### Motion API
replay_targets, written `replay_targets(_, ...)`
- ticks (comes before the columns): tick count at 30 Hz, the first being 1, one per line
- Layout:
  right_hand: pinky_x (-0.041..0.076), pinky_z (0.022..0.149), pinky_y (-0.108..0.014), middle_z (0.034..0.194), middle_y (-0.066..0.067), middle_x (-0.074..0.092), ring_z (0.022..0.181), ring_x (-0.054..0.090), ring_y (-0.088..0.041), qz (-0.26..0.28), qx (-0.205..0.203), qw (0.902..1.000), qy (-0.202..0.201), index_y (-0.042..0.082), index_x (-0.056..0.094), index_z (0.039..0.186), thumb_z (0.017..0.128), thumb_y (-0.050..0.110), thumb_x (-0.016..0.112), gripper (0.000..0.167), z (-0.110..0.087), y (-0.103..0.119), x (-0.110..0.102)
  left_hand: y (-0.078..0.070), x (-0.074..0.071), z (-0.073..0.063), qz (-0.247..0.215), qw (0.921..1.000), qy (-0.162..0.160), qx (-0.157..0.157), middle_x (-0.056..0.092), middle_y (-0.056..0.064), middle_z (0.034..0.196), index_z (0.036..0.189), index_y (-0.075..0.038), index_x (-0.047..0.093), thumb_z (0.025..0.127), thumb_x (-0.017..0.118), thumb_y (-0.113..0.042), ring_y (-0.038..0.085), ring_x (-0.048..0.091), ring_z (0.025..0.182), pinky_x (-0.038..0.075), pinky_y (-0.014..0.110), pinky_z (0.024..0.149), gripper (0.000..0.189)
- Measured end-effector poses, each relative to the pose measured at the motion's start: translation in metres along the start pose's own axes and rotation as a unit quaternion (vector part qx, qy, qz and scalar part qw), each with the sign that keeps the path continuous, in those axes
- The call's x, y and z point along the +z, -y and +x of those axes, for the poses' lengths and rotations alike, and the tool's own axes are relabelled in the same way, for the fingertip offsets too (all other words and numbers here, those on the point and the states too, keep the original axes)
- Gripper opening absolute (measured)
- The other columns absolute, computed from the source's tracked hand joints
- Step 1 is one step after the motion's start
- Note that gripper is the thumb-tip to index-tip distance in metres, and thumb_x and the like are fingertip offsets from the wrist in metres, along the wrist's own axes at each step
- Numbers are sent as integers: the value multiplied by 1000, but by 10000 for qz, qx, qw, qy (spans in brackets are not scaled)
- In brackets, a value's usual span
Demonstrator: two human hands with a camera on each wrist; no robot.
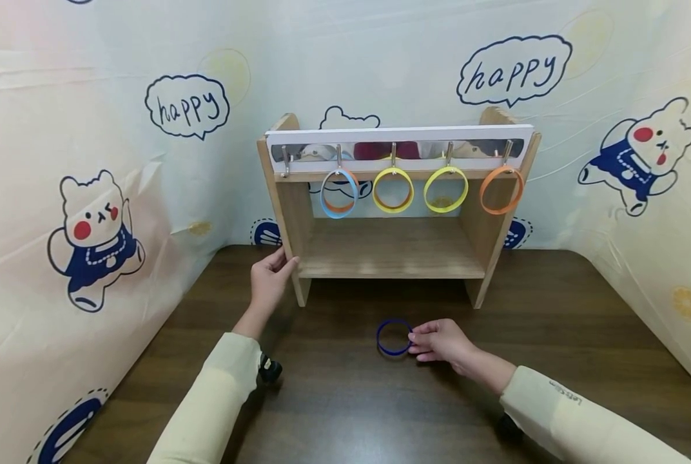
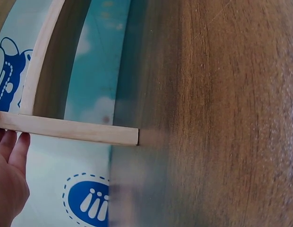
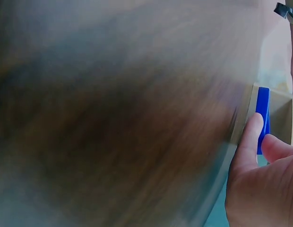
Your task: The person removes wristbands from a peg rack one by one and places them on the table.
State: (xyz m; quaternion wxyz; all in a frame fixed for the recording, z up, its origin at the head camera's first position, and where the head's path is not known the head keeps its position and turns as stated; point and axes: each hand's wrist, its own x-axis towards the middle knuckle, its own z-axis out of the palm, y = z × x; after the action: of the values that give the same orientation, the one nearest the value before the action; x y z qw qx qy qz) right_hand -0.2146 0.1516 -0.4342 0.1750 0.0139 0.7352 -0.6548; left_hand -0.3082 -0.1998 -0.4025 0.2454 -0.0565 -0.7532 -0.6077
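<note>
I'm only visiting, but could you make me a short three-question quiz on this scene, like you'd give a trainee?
1. True or false: the left hand grips one side of the wooden rack.
2. What colour is the ring held in the right hand? A: yellow; B: orange; C: blue.
3. Fill in: in the head view, the hook with nothing hanging on it is at the far ____ end of the row.

Key: 1. True. 2. C. 3. Left.
</note>
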Motion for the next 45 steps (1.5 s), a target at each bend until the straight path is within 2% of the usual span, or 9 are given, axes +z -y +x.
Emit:
replay_targets(15, 60, 71, -34, 91, -17, 69, 83, 70, -29, -91, 132, 9997, 181, -18, 56, 109, 93, -3, 61, 22, 5, -3, -3, 1, 0, 1, -9, 10000, 6, 18, 63, 19, 121, 126, 0, 63, 86, 76, -17, 26, 63, 108, 54, 35, 84, 45)
replay_targets(20, 60, 70, -34, 88, -16, 70, 81, 70, -27, -60, 155, 9997, 158, -16, 57, 107, 92, -2, 62, 21, 5, -4, -2, -25, -1, -9, 113, 9999, 104, -55, 60, 23, 122, 128, 5, 59, 89, 72, -8, 30, 61, 110, 53, 37, 86, 42)
replay_targets(22, 60, 69, -34, 88, -15, 70, 81, 70, -27, -52, 157, 9998, 132, -15, 57, 106, 92, -2, 63, 20, 5, -5, -2, -28, -1, -10, 111, 9998, 145, -96, 59, 24, 123, 128, 6, 58, 89, 70, -5, 32, 60, 111, 53, 39, 86, 42)
replay_targets(27, 61, 68, -34, 87, -14, 70, 79, 70, -27, -97, 154, 9998, 53, -14, 59, 106, 92, 0, 64, 20, 5, -4, -1, -1, -2, 1, -81, 9998, 101, -119, 61, 20, 124, 128, 0, 61, 87, 75, -12, 28, 61, 111, 53, 38, 86, 44)
replay_targets(28, 61, 68, -34, 87, -14, 71, 78, 70, -27, -122, 154, 9998, 39, -14, 60, 106, 92, 0, 64, 21, 4, -4, -1, 0, -1, 1, -81, 9999, 87, -108, 61, 19, 123, 128, -1, 62, 87, 75, -14, 27, 61, 110, 53, 37, 86, 45)
replay_targets(32, 61, 65, -34, 85, -13, 71, 75, 70, -25, -277, 161, 9995, 16, -13, 61, 106, 92, 3, 65, 21, 3, -3, -1, 1, -1, 1, 11, 10000, 50, -49, 62, 18, 123, 128, -2, 62, 87, 76, -18, 26, 62, 109, 54, 35, 84, 46)
replay_targets(38, 61, 62, -35, 83, -13, 69, 72, 69, -23, -421, 221, 9989, -16, -11, 62, 106, 92, 5, 66, 21, 3, -2, 1, 1, 0, 0, -63, 9999, -1, 95, 63, 20, 120, 125, 1, 63, 87, 76, -15, 27, 63, 107, 55, 34, 82, 44)
replay_targets(45, 60, 60, -33, 83, -13, 68, 70, 68, -22, -516, 240, 9984, -73, -9, 62, 103, 91, 3, 66, 18, 3, -1, 3, -2, -1, -1, -95, 9999, 48, -108, 62, 19, 122, 127, 0, 63, 87, 75, -13, 26, 62, 109, 54, 33, 84, 43)
